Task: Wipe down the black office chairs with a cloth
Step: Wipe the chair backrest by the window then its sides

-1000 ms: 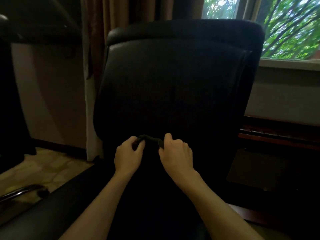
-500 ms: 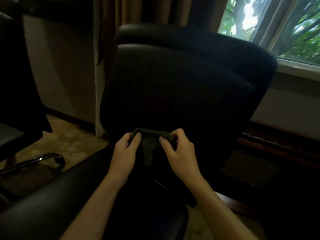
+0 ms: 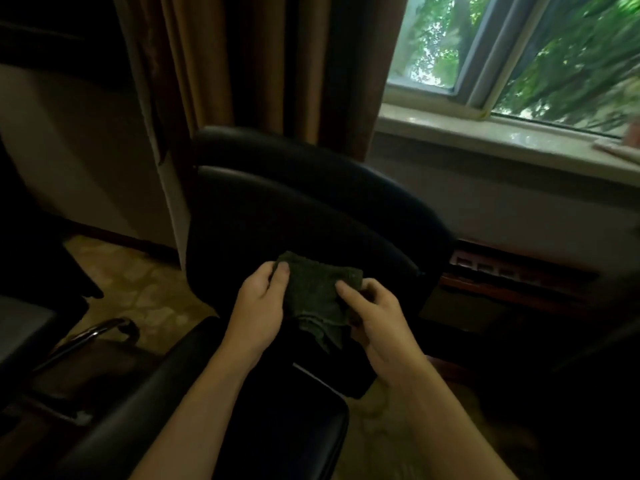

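A dark green cloth [image 3: 317,292] is held up in front of the backrest of a black office chair [image 3: 311,209]. My left hand [image 3: 259,299] pinches its upper left corner between thumb and fingers. My right hand [image 3: 374,313] grips its right edge, thumb on the front. The cloth's lower part hangs folded between the two hands. The seat of the chair [image 3: 287,410] lies dark below my forearms.
A second black chair [image 3: 31,271] with a chrome base [image 3: 90,337] stands at the left. Brown curtains [image 3: 263,71] hang behind the chair. A window sill [image 3: 502,140] runs along the right, with a dark wooden ledge [image 3: 519,282] below it. The floor is tan.
The cloth has been spread wider between my hands, from a thin roll to a flat piece. The camera has tilted, so the chair back sits lower and the window is larger.
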### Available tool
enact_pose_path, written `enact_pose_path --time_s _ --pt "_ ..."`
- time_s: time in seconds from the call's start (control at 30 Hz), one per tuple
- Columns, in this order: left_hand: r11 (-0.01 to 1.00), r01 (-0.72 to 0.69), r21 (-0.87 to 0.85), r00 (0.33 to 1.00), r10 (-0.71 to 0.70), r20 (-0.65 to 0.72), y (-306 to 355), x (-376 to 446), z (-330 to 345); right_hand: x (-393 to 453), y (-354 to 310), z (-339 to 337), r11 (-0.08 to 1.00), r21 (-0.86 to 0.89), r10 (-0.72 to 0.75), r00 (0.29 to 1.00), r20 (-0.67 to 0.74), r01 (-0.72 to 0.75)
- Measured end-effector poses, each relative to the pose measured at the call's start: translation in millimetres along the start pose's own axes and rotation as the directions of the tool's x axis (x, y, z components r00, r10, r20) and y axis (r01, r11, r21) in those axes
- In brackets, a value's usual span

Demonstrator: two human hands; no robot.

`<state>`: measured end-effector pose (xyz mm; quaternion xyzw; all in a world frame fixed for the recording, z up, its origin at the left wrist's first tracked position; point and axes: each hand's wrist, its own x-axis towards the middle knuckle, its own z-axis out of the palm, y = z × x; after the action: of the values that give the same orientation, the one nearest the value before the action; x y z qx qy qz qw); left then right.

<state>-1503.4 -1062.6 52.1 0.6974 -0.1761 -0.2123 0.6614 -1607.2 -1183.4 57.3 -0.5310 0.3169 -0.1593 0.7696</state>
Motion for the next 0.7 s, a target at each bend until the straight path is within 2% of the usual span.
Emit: enact_pose_path --time_s 0.1,0.17,0.27,0.37,0.47,0.57,0.7 --pt "0.993 0.030 0.116 0.997 -0.038 0.066 41.7 4.2 7.1 -11.0 -42.9 0.3 0.979 -0.138 -0.164 0.983 -0.087 0.151" --pt "0.998 0.052 0.036 0.990 -0.056 0.129 70.6 2.6 12.8 -18.4 -69.2 2.4 0.969 -0.151 -0.213 0.972 -0.102 0.196" --pt "0.978 0.127 -0.164 0.966 -0.084 0.246 108.7 -1.5 15.7 -31.7 -101.9 2.4 0.991 0.051 -0.123 0.992 0.003 0.122" --pt "0.969 0.132 -0.207 0.954 -0.067 0.292 137.3 -2.7 15.2 -46.0 -128.9 -1.2 0.986 0.151 -0.090 0.991 0.096 0.075" --pt "0.980 0.109 -0.168 0.940 -0.047 0.339 157.3 -2.7 21.4 -60.9 -151.5 -6.9 0.975 0.169 -0.149 0.989 0.018 0.144" --pt "0.979 0.097 -0.179 0.930 -0.025 0.368 177.6 -7.8 35.0 -84.0 -170.4 -12.4 0.965 0.109 -0.232 0.970 -0.072 0.239" --pt "0.944 0.107 -0.313 0.889 0.051 0.456 207.7 -17.9 60.4 -117.9 -198.1 -31.0 0.938 0.039 -0.338 0.935 -0.110 0.344"
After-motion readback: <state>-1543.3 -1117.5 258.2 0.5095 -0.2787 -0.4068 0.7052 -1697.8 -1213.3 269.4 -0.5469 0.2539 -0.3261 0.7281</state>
